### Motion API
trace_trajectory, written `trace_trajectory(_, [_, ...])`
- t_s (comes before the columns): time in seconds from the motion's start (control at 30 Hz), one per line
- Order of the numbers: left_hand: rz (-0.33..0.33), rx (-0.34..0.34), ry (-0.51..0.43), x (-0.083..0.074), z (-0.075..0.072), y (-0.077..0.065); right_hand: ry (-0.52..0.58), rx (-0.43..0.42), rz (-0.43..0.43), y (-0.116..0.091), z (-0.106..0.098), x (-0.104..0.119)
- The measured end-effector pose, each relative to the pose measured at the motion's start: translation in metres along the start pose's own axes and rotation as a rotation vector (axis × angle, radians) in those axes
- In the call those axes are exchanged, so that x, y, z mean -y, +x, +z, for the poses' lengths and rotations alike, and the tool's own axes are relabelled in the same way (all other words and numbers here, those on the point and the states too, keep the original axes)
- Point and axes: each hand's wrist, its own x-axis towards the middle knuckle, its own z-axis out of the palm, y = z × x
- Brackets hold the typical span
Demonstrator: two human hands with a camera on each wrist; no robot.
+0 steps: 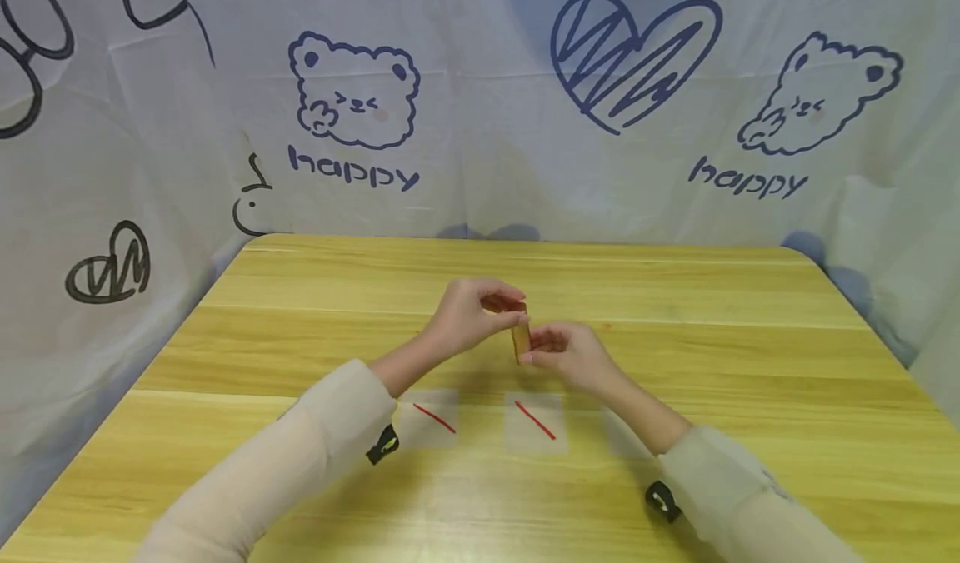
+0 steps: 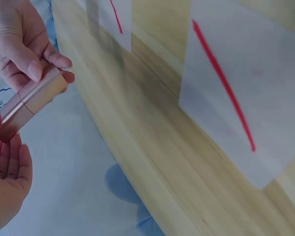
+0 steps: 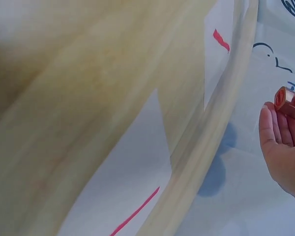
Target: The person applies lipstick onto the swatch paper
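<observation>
A shiny rose-gold lipstick tube (image 1: 521,338) is held upright above the table, between both hands. Fingers of the left hand (image 1: 480,313) pinch its upper end. Lower down, the right hand (image 1: 570,355) grips the tube between thumb and fingers. In the left wrist view the lipstick tube (image 2: 32,101) shows a seam around its middle; the left hand (image 2: 7,191) is at the bottom left and the right hand (image 2: 24,44) above. The right wrist view shows the reddish end of the lipstick tube (image 3: 285,101) beside the right hand (image 3: 285,157).
Two white paper squares with red lines, one on the left (image 1: 442,430) and one in the middle (image 1: 517,434), lie on the wooden table (image 1: 300,296). A third pale square (image 1: 621,434) is partly behind the right forearm. A drawn-on white curtain (image 1: 487,130) hangs behind.
</observation>
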Motion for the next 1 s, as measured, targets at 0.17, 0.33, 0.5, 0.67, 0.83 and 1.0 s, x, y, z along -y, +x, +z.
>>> trace_trajectory(0.17, [0.006, 0.002, 0.038, 0.0, 0.002, 0.007, -0.024, -0.044, -0.036, 0.01, 0.003, -0.004])
trace_trajectory(0.33, [0.014, -0.009, 0.052, 0.005, 0.004, 0.011, -0.051, -0.095, -0.046, 0.019, 0.005, -0.007])
trace_trajectory(0.5, [0.006, -0.017, 0.06, 0.012, 0.007, 0.014, -0.054, -0.123, 0.008, 0.025, 0.007, -0.011])
trace_trajectory(0.67, [0.004, -0.013, 0.059, 0.021, 0.015, 0.019, -0.041, -0.15, 0.092, 0.032, 0.008, -0.017])
trace_trajectory(0.83, [0.019, -0.008, 0.089, 0.027, 0.022, 0.02, -0.051, -0.166, 0.148, 0.035, 0.009, -0.023])
trace_trajectory(1.0, [0.017, -0.002, 0.091, 0.03, 0.027, 0.019, -0.079, -0.159, 0.164, 0.037, 0.009, -0.028])
